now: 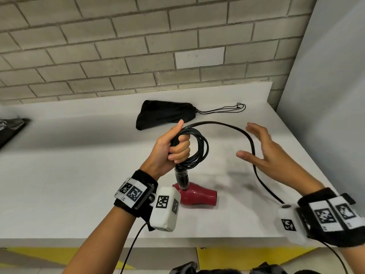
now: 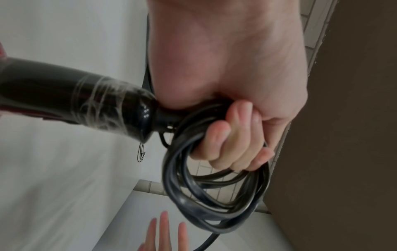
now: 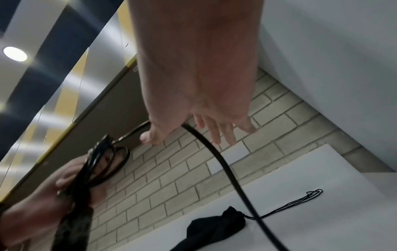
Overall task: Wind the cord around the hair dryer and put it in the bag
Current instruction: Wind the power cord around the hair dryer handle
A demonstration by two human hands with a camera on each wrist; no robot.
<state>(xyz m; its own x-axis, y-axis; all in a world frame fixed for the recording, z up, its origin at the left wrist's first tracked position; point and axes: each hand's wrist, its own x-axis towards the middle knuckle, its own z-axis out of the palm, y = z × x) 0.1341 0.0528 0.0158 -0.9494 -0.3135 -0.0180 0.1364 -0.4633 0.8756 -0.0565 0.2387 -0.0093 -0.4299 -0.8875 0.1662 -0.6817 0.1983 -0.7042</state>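
Observation:
A red hair dryer (image 1: 197, 196) hangs nose-right just above the white counter (image 1: 79, 184), its black handle (image 1: 182, 178) pointing up. My left hand (image 1: 173, 147) grips several loops of the black cord (image 1: 203, 147) right above the handle's end; the left wrist view shows the same coil (image 2: 214, 195) and handle (image 2: 64, 95). The loose cord arcs right and runs across my right hand (image 1: 262, 149), whose fingers are straight and spread. In the right wrist view the cord (image 3: 225, 166) passes under that hand (image 3: 204, 118). The black drawstring bag (image 1: 164, 114) lies flat behind.
The bag's drawstring (image 1: 223, 108) trails right toward the counter's corner. A brick wall (image 1: 138, 46) backs the counter and a grey panel (image 1: 325, 86) closes the right side. A dark object (image 1: 9, 129) sits at the far left edge.

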